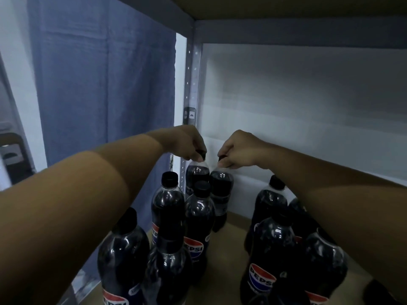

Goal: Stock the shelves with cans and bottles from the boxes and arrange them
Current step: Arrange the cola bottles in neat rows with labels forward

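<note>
Dark cola bottles go rearmost first, so my left hand (189,143) pinches the cap of the corner bottle (197,176) and my right hand (239,151) pinches its neighbour (221,190), standing both upright at the shelf's (229,249) back-left corner.

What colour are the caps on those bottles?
Black, as on the bottle cap left of centre in the head view.
</note>
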`<action>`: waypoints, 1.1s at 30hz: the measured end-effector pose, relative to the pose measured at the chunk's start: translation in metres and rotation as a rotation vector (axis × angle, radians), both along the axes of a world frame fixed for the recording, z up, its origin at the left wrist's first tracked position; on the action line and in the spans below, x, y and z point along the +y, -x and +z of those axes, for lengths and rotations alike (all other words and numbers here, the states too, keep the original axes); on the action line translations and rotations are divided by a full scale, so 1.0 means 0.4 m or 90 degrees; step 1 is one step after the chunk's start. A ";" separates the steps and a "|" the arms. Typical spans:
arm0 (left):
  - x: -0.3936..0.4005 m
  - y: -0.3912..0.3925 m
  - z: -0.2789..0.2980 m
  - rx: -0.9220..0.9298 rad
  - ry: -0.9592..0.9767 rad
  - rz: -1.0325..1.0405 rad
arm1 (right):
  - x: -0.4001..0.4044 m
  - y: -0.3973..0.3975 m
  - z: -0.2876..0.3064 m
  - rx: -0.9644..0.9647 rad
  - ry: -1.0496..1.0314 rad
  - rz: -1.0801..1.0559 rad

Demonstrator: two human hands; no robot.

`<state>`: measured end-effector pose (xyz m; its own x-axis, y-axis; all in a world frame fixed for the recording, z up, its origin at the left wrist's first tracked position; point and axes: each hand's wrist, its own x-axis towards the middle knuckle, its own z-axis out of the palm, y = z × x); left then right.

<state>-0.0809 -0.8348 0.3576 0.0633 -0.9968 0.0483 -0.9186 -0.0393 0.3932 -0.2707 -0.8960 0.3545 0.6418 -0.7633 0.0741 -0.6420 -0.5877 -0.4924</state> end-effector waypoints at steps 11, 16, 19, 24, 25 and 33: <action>-0.011 0.003 -0.003 0.035 -0.015 0.033 | 0.042 0.003 0.007 0.008 0.001 -0.066; -0.013 0.018 -0.003 0.066 -0.021 0.087 | 0.043 -0.002 -0.006 0.023 0.031 -0.092; 0.001 0.016 0.005 0.034 -0.008 0.039 | 0.041 0.005 -0.006 0.039 0.031 -0.065; -0.001 0.028 0.003 0.067 -0.024 0.059 | 0.032 0.007 -0.009 0.037 -0.002 -0.074; -0.004 0.031 0.005 0.073 -0.028 0.071 | 0.029 0.004 -0.012 0.049 0.010 -0.076; 0.002 0.025 -0.002 0.095 -0.042 0.045 | 0.042 0.011 -0.013 -0.021 -0.088 -0.084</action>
